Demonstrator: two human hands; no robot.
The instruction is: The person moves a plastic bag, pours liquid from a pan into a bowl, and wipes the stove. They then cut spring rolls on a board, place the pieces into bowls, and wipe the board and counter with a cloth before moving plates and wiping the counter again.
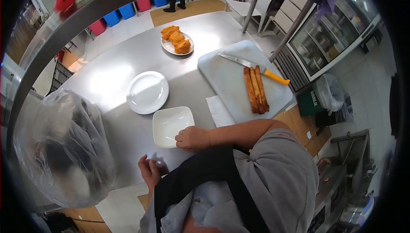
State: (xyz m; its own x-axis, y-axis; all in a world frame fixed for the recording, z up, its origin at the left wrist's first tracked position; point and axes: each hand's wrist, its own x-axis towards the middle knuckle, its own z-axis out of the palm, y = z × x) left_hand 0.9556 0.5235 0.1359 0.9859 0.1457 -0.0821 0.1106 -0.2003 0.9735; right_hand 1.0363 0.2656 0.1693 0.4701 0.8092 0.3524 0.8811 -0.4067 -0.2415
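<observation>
A square white bowl (164,124) sits on the steel table in front of me. My right hand (192,138) is closed at its near right corner, fingers curled over the rim; the thumb is hidden. Near the table's front edge, left of the bowl, my left hand (149,171) holds nothing, its fingers loosely bent and apart. Beyond the bowl lies a round white plate (149,92) with nothing on it. On the white cutting board (226,81) to the right, several long browned fried rolls (255,90) lie side by side, next to a knife (273,76) with a yellow handle.
A small plate (188,51) with fried orange-brown pieces (176,39) stands toward the far edge. Clear plastic (64,147) covers a bulky object at left. White paper (218,110) lies beside the board. A metal post (252,9) rises at the table's far right; a person stands beyond.
</observation>
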